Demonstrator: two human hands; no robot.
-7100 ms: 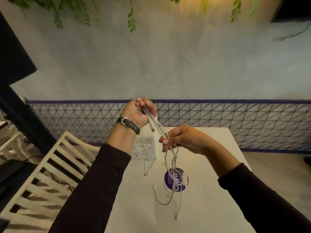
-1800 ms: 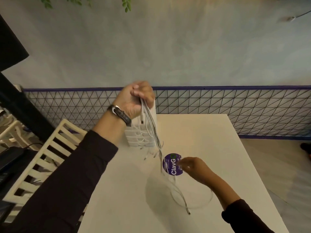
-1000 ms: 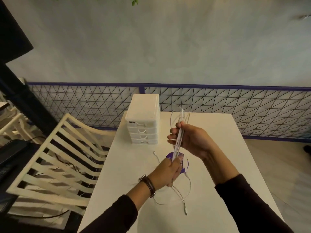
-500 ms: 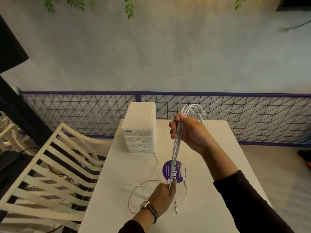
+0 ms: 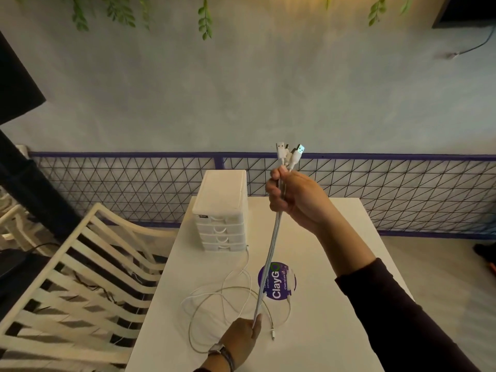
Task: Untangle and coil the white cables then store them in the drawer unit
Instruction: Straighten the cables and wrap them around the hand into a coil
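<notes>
right grip (image 5: pixel 295 200): curling round cable bundle (image 5: pixel 270 251)
left grip (image 5: pixel 239 339): pinching its low end
drawer unit (image 5: pixel 220 210): sitting shut — contents hidden

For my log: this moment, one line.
right hand grips cable bundle below plugs | left hand pinches lower end | loose cables on table | drawer unit closed

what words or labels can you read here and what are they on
"ClayG" followed by a green ring: on the round purple sticker on the white table.
Smaller print on that sticker: too blurred to read.
Dark label on the drawer unit: too small.
</notes>
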